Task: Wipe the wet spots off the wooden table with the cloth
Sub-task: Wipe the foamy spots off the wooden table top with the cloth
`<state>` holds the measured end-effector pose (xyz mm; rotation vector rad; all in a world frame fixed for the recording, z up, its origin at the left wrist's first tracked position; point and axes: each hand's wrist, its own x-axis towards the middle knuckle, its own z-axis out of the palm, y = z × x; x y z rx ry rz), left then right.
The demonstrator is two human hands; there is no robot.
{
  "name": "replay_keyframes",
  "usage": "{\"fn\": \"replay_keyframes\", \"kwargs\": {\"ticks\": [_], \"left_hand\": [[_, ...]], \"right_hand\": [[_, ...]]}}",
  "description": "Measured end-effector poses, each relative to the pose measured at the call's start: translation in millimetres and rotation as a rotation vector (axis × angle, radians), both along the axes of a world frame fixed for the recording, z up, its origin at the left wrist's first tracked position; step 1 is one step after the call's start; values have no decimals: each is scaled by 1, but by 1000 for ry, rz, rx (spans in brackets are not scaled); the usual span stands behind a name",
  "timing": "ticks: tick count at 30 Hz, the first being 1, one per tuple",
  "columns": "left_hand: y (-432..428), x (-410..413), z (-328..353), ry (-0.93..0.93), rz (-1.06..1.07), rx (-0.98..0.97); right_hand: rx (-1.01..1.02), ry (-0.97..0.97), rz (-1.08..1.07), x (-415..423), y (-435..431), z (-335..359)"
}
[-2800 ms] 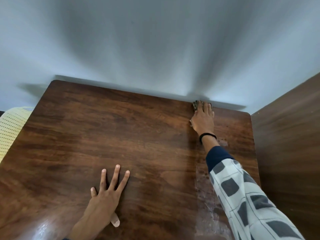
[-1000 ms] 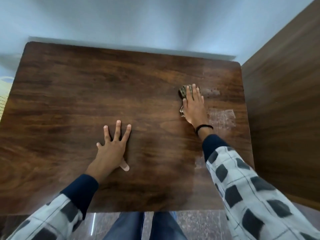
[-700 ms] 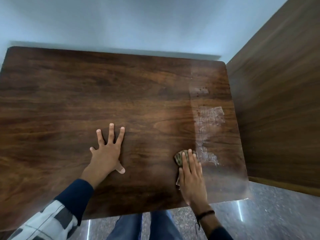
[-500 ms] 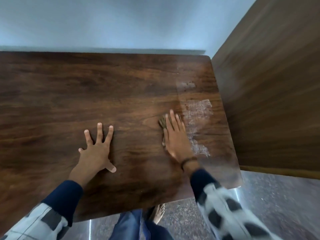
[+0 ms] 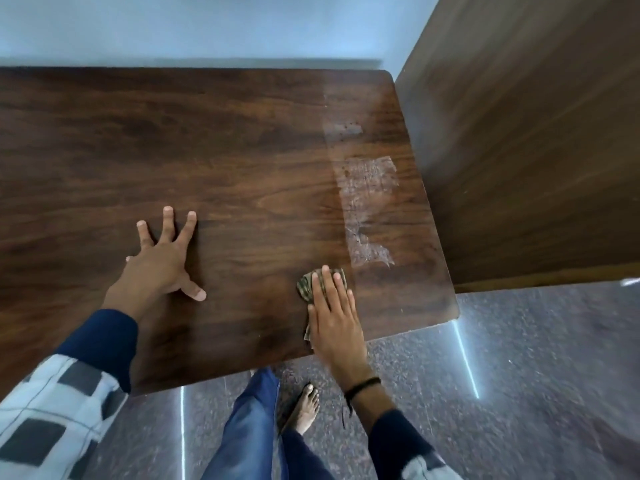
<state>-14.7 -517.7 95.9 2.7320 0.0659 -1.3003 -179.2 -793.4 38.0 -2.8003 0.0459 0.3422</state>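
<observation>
A dark wooden table (image 5: pixel 242 140) fills the upper left of the head view. Wet, whitish patches (image 5: pixel 369 188) run in a strip down its right side, with a smaller one (image 5: pixel 343 129) further back. My right hand (image 5: pixel 332 313) lies flat near the table's front edge and presses a small brownish patterned cloth (image 5: pixel 306 284) onto the wood, just left of the lowest wet patch. Most of the cloth is hidden under the palm. My left hand (image 5: pixel 162 261) rests flat on the table with spread fingers and holds nothing.
A tall wooden panel (image 5: pixel 526 133) stands right against the table's right side. A pale wall (image 5: pixel 207 26) runs behind the table. Below the front edge are speckled floor (image 5: pixel 519 375), my blue trouser legs (image 5: pixel 249 431) and a bare foot (image 5: pixel 304 407).
My right hand has drawn the cloth back from mid-table to the front edge, after earlier strokes between the far edge and the front. The left hand stays planted.
</observation>
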Motion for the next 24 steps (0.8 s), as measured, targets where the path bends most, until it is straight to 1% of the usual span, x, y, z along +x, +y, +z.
{"fn": "replay_keyframes", "kwargs": {"ticks": [5, 7, 9, 12, 14, 17, 21, 22, 24], "left_hand": [[1, -2, 2, -7, -27, 38], [2, -1, 1, -11, -35, 46], [3, -2, -2, -22, -42, 49], [4, -1, -6, -37, -32, 50], [3, 0, -7, -30, -27, 48], [3, 2, -8, -25, -25, 45], [6, 3, -12, -32, -31, 53], [8, 4, -13, -34, -27, 52], [10, 3, -15, -44, -31, 44]], "right_hand": [[20, -25, 81, 79, -12, 0], [28, -41, 89, 90, -17, -3], [46, -71, 69, 67, -20, -9], [57, -91, 52, -9, -24, -13], [73, -77, 72, -42, -34, -12], [51, -89, 82, -29, -44, -13], [-2, -85, -56, 4, -9, -17], [15, -102, -27, 2, 1, -19], [67, -128, 152, -16, 2, -21]]}}
